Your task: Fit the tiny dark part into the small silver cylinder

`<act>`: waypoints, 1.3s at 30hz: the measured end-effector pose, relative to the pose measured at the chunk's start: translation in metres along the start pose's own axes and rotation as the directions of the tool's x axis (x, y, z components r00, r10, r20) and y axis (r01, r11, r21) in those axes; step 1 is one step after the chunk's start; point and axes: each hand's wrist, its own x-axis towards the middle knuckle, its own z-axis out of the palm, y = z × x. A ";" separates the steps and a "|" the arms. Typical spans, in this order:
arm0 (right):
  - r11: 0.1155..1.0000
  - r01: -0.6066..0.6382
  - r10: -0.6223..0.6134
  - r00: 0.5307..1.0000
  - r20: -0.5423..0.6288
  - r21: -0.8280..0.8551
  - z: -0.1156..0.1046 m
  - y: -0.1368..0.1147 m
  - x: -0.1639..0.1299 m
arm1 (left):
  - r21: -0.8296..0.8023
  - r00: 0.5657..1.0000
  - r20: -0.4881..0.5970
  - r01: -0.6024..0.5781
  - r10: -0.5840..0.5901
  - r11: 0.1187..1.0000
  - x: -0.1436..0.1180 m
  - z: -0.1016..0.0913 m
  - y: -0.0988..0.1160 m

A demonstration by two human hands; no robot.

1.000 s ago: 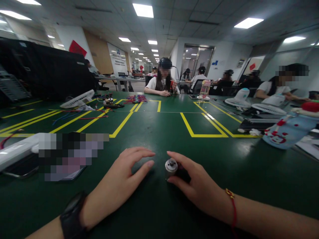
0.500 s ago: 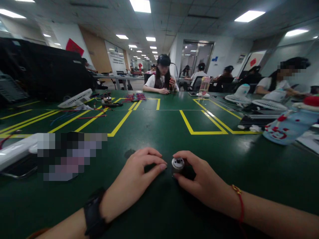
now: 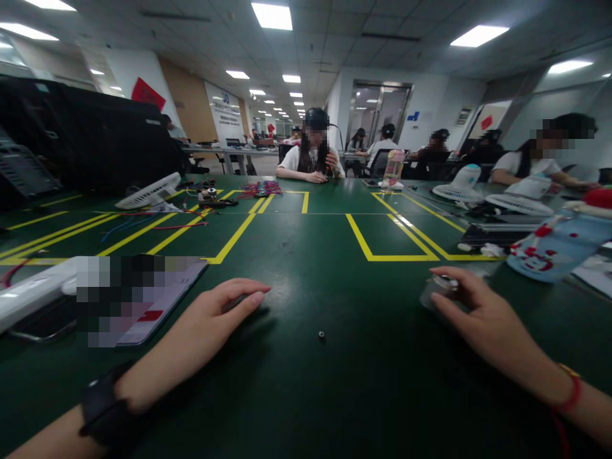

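Gripping a small silver cylindrical metal motor [image 3: 437,290] between thumb and fingers, the right hand [image 3: 482,315] is resting on the dark green table mat [image 3: 335,382] at the right of the view, just in front of a pale blue bottle with red spots [image 3: 557,245]. The left hand [image 3: 210,319] is lying palm down on the mat, fingers loosely spread and holding nothing, its fingertips just beside a flat phone with a partly blurred screen [image 3: 157,299]. A tiny dark ring-shaped part [image 3: 321,334] is lying loose on the mat between the two hands, touching neither. Yellow tape lines [image 3: 382,242] are marking rectangles farther back, where other people are sitting at work.
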 end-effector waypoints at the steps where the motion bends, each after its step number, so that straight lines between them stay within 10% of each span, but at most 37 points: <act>1: 0.995 -0.059 0.057 0.998 -0.024 -0.080 -0.009 0.020 0.000 | -0.007 0.999 0.001 0.054 -0.054 0.999 0.000 -0.006 -0.007; 5: 0.931 -0.170 0.162 0.985 -0.053 -0.322 -0.032 0.081 -0.002 | -0.034 0.991 0.003 0.135 -0.135 0.990 -0.002 -0.014 -0.021; 8: 0.875 -0.111 0.037 0.986 -0.164 -0.471 -0.030 0.079 -0.002 | -0.049 0.988 0.029 0.152 -0.151 0.987 -0.002 -0.010 -0.017; 11: 0.871 0.147 -0.257 0.949 -0.181 -0.469 -0.013 0.027 -0.002 | -0.039 0.989 0.057 0.140 -0.137 0.989 -0.003 -0.003 -0.012; 14: 0.849 0.497 -0.484 0.868 0.114 -0.179 0.017 -0.048 -0.007 | -0.020 0.992 0.054 0.113 -0.111 0.993 -0.004 0.001 -0.013; 20: 0.830 0.511 -0.556 0.732 0.395 0.222 0.064 -0.128 -0.001 | 0.022 0.998 0.018 0.063 -0.064 0.998 -0.007 0.004 -0.019; 29: 0.889 0.111 -0.141 0.989 -0.036 -0.444 -0.034 0.008 0.029 | 0.015 0.999 0.024 0.034 -0.035 0.999 -0.009 0.004 -0.012; 34: 0.818 -0.265 0.312 0.950 0.006 -0.511 -0.067 0.059 0.022 | 0.028 1.000 0.021 0.011 -0.012 1.000 -0.007 0.007 -0.009; 39: 0.826 -0.318 0.363 0.932 0.008 -0.466 -0.069 0.059 0.020 | 0.029 0.999 0.025 0.024 -0.025 0.999 -0.008 0.006 -0.012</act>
